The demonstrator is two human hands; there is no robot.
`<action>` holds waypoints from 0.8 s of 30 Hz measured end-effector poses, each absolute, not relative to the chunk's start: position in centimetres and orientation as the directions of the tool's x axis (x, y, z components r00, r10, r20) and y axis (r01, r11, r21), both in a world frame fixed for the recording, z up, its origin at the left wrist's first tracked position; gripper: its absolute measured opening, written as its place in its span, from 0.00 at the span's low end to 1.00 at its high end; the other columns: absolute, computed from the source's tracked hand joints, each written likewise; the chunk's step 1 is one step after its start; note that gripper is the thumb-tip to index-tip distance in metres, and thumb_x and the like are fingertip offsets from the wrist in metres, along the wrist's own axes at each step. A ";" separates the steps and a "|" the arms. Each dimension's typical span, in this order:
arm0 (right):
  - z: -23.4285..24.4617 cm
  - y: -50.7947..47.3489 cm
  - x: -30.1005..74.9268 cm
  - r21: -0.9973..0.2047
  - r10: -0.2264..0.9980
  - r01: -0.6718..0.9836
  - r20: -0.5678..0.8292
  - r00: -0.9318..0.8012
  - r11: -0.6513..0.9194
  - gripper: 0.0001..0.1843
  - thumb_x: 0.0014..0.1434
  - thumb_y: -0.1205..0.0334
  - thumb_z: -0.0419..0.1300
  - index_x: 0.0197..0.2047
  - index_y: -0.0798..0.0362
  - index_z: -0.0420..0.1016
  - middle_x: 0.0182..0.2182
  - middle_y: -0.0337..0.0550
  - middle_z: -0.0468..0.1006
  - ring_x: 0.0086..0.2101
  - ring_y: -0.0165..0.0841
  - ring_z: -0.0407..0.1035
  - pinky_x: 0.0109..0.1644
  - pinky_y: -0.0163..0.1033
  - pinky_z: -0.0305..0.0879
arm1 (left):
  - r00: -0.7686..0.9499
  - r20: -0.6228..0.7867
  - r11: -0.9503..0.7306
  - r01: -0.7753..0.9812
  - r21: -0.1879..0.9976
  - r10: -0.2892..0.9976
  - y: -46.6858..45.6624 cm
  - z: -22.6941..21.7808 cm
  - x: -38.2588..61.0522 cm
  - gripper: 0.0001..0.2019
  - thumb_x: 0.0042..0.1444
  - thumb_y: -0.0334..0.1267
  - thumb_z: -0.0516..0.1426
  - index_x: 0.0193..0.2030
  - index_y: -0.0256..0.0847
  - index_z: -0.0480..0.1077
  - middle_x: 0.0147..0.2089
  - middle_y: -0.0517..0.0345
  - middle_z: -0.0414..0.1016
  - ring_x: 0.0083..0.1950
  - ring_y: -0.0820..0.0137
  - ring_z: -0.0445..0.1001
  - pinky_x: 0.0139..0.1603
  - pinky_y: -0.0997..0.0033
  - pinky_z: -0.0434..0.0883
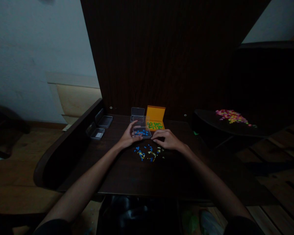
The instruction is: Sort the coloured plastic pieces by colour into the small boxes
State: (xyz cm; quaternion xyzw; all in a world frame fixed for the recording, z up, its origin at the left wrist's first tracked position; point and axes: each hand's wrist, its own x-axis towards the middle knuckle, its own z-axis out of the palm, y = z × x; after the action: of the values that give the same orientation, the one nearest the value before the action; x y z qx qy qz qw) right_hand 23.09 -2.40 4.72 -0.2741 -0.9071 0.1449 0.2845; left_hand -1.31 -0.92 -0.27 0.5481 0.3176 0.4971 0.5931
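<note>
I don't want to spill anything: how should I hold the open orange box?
Probably take the orange box by its right wall, from the right, keeping it level: the lid stands open at the back, loose green pieces lie inside, and the clear box crowds its front left.

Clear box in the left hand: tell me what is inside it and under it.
Small blue pieces lie inside the clear box, which the left hand holds at its left end. What is directly under it cannot be told: box and pieces cover it.
</note>
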 end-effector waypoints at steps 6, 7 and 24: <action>3.2 -2.8 23.1 -0.416 0.541 0.446 0.142 -0.829 0.793 0.18 0.58 0.69 0.61 0.52 0.49 0.78 0.53 0.47 0.78 0.52 0.37 0.71 0.58 0.45 0.67 | 0.268 0.174 -0.109 -0.238 0.965 0.948 -0.7 -0.2 -1.7 0.48 0.37 0.32 0.71 0.65 0.50 0.55 0.61 0.46 0.63 0.44 0.68 0.76 0.54 0.52 0.72; 3.0 -2.8 23.0 -0.413 0.538 0.453 0.111 -0.836 0.790 0.20 0.59 0.69 0.62 0.54 0.49 0.77 0.55 0.47 0.76 0.55 0.38 0.69 0.60 0.46 0.65 | 0.264 0.175 -0.112 -0.237 0.965 0.948 -0.6 -0.2 -1.8 0.48 0.37 0.32 0.71 0.65 0.49 0.55 0.61 0.46 0.63 0.44 0.68 0.76 0.55 0.51 0.72; 1.0 -3.5 22.7 -0.336 0.482 0.377 0.329 -0.812 0.863 0.12 0.62 0.70 0.56 0.43 0.54 0.82 0.41 0.48 0.83 0.42 0.35 0.76 0.47 0.40 0.73 | 0.243 0.180 -0.125 -0.227 0.966 0.953 -0.7 0.1 -1.7 0.47 0.37 0.32 0.71 0.65 0.49 0.55 0.60 0.46 0.64 0.44 0.68 0.76 0.54 0.51 0.72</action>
State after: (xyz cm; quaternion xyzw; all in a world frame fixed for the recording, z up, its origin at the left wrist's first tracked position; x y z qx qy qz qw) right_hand 22.70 -3.49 1.03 -0.2277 -0.9431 0.1285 0.2053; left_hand -1.73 -0.74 0.07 0.5435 0.3342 0.5167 0.5709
